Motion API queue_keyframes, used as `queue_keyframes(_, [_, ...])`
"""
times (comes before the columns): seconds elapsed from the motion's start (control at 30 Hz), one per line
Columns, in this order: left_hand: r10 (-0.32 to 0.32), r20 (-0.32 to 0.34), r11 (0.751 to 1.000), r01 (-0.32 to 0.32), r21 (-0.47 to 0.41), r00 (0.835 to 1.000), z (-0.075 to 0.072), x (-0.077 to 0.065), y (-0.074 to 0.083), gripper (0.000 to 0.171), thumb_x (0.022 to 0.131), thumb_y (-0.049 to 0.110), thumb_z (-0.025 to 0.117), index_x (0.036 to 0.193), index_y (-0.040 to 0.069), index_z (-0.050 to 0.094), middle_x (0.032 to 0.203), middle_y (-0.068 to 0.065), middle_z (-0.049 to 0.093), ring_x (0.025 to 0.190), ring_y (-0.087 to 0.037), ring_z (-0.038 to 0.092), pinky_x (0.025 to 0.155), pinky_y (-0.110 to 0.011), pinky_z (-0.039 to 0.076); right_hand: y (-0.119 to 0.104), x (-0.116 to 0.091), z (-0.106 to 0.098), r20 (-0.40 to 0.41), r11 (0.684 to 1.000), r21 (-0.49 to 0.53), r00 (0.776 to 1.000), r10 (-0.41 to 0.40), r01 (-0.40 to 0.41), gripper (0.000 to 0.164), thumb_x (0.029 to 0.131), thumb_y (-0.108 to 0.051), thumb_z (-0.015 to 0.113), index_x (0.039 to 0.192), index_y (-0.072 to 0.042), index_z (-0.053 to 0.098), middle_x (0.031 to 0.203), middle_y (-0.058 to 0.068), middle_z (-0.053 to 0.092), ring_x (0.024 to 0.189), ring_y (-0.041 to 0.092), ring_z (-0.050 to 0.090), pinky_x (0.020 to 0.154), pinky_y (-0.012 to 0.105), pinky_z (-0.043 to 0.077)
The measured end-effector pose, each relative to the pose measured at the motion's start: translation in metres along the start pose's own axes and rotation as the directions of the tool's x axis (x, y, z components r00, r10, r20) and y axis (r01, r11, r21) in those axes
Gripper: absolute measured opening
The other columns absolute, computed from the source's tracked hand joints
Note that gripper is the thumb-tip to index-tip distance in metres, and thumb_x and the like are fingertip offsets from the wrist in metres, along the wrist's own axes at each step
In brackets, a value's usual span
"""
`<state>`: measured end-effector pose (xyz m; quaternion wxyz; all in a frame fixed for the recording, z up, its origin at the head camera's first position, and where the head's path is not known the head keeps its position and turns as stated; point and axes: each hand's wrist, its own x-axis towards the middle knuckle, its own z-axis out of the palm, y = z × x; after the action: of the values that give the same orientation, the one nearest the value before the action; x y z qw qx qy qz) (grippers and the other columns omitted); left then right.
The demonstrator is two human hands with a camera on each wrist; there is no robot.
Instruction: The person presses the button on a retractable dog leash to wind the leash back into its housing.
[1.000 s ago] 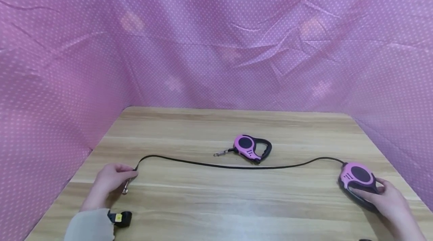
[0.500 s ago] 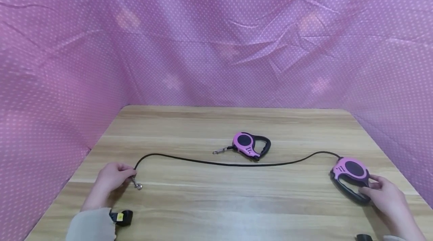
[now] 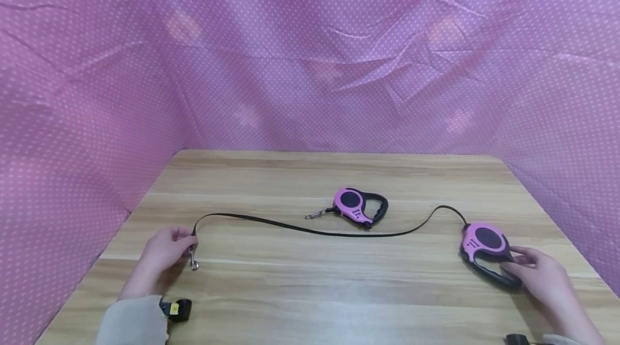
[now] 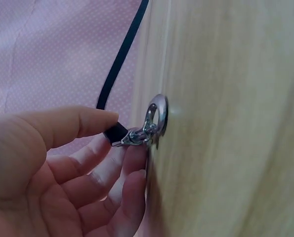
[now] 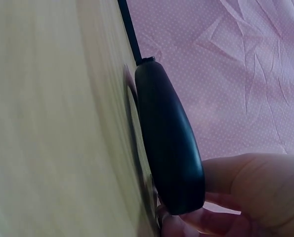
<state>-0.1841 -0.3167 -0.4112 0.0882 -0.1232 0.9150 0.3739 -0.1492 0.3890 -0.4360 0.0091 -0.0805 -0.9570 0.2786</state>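
A pink and black retractable leash (image 3: 486,243) is at the right of the table, its black handle gripped by my right hand (image 3: 540,275). From its case a black strap (image 3: 310,231) runs in a slack curve across the table to the left. There my left hand (image 3: 164,248) pinches the strap's end between thumb and fingers, just behind the metal snap hook (image 3: 194,264). In the left wrist view the snap hook (image 4: 154,118) lies close against the wood. The right wrist view shows the black edge of the leash case (image 5: 169,143), with fingers at its lower end.
A second pink and black retractable leash (image 3: 350,199) lies farther back near the middle, its metal hook (image 3: 316,215) pointing left. The wooden table (image 3: 310,291) is bordered by pink dotted cloth (image 3: 310,65) at the back and sides.
My right hand has moved left with the leash case, and the strap bends more sharply near it. At my left hand the snap hook has swung round, while that hand has barely moved.
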Motion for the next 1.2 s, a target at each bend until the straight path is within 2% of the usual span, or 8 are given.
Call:
queue_keyframes(0.07, [0.004,-0.005,1.000,-0.004,-0.012,1.000,0.001,0.000,0.001,0.040,0.098,0.022,0.055,0.121,-0.010,0.054,0.094,-0.015,0.071,0.077,-0.016,0.066,0.070,-0.031,0.055,-0.004,0.001,0.002,-0.015,1.000,-0.006,1.000,-0.023,0.023,0.058,0.091,-0.026,0.069,0.128,0.014,0.051,0.106,0.033,0.066,0.086,0.034,0.068,0.076,0.046,0.046])
queue_keyframes(0.17, [0.009,-0.007,0.999,-0.009,-0.045,1.000,0.002,-0.001,0.002,0.038,0.099,0.021,0.053,0.121,-0.011,0.053,0.089,-0.012,0.070,0.071,-0.015,0.064,0.064,-0.030,0.054,-0.009,0.001,0.005,-0.035,0.999,-0.006,0.998,-0.044,0.044,0.055,0.089,-0.026,0.072,0.125,0.012,0.056,0.103,0.030,0.068,0.080,0.016,0.064,0.071,0.034,0.043])
queue_keyframes(0.37, [-0.019,-0.014,0.995,0.018,-0.094,1.000,0.005,-0.002,0.005,0.040,0.102,0.023,0.049,0.127,-0.008,0.050,0.087,-0.010,0.068,0.068,-0.015,0.063,0.058,-0.031,0.053,-0.018,0.002,0.012,-0.027,0.997,0.004,0.996,-0.082,0.082,0.055,0.089,-0.026,0.073,0.125,0.012,0.057,0.101,0.028,0.069,0.084,0.024,0.067,0.072,0.033,0.045])
queue_keyframes(0.53, [0.003,-0.016,0.995,-0.004,-0.102,1.000,0.007,-0.002,0.005,0.038,0.103,0.023,0.051,0.128,-0.005,0.049,0.092,-0.011,0.069,0.070,-0.014,0.064,0.060,-0.029,0.055,-0.027,0.005,0.017,-0.011,0.993,0.004,0.993,-0.114,0.114,0.054,0.088,-0.026,0.073,0.125,0.011,0.058,0.100,0.025,0.069,0.085,0.029,0.068,0.073,0.034,0.047])
queue_keyframes(0.73, [0.043,-0.017,0.995,-0.044,-0.093,0.999,0.009,-0.001,0.006,0.035,0.103,0.023,0.051,0.125,-0.005,0.050,0.091,-0.011,0.072,0.068,-0.013,0.064,0.058,-0.028,0.055,-0.040,0.007,0.022,0.023,0.991,0.021,0.991,-0.130,0.129,0.061,0.084,-0.027,0.078,0.125,0.012,0.057,0.099,0.021,0.069,0.083,0.019,0.067,0.071,0.028,0.048])
queue_keyframes(0.93, [0.035,-0.014,0.996,-0.036,-0.085,0.999,0.011,-0.002,0.010,0.036,0.102,0.023,0.052,0.125,-0.004,0.052,0.094,-0.012,0.073,0.069,-0.014,0.065,0.060,-0.029,0.054,-0.052,0.005,0.024,0.038,0.991,0.009,0.990,-0.134,0.134,0.068,0.077,-0.031,0.084,0.125,0.011,0.058,0.096,0.017,0.071,0.078,0.012,0.066,0.069,0.029,0.048])
queue_keyframes(1.07, [0.039,-0.012,0.996,-0.039,-0.080,0.999,0.010,-0.004,0.015,0.037,0.102,0.023,0.052,0.126,-0.004,0.052,0.094,-0.012,0.073,0.069,-0.015,0.065,0.060,-0.030,0.053,-0.060,0.001,0.024,-0.011,0.991,-0.008,0.991,-0.136,0.136,0.056,0.079,-0.027,0.082,0.118,0.008,0.063,0.081,0.007,0.070,0.066,0.006,0.058,0.060,0.025,0.043])
queue_keyframes(1.2, [0.045,-0.012,0.996,-0.046,-0.077,0.999,0.011,-0.006,0.018,0.037,0.102,0.023,0.052,0.127,-0.004,0.052,0.095,-0.013,0.073,0.070,-0.015,0.065,0.062,-0.031,0.054,-0.069,-0.004,0.027,-0.084,0.986,-0.026,0.983,-0.164,0.162,0.033,0.083,-0.025,0.078,0.101,0.002,0.071,0.072,0.001,0.064,0.058,0.005,0.048,0.053,0.025,0.039])
